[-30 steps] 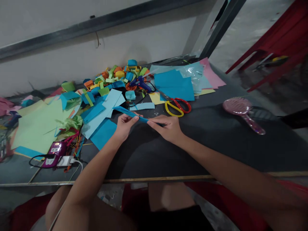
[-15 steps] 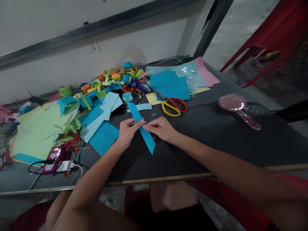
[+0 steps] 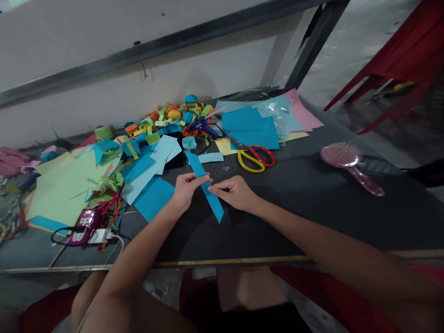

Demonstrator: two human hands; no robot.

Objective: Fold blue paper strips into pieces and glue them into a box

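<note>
A long blue paper strip (image 3: 214, 203) runs slantwise over the dark table (image 3: 312, 208), from far left to near right. My left hand (image 3: 185, 190) pinches it near its middle from the left side. My right hand (image 3: 234, 192) pinches the same strip just to the right, fingers pressed together. Both hands meet at the strip's middle, above the table surface.
Scissors with a red and a yellow handle (image 3: 255, 157) lie beyond my hands. Behind them lie a blue glue gun (image 3: 204, 128), a heap of small folded paper pieces (image 3: 166, 118) and blue sheets (image 3: 251, 127). Green sheets (image 3: 62, 185) and a purple device (image 3: 81, 226) lie left. A pink hairbrush (image 3: 350, 164) lies right.
The strip lay nearly flat and sideways between my hands a second ago. It has turned to run slantwise towards me, and both hands have drawn together at its middle.
</note>
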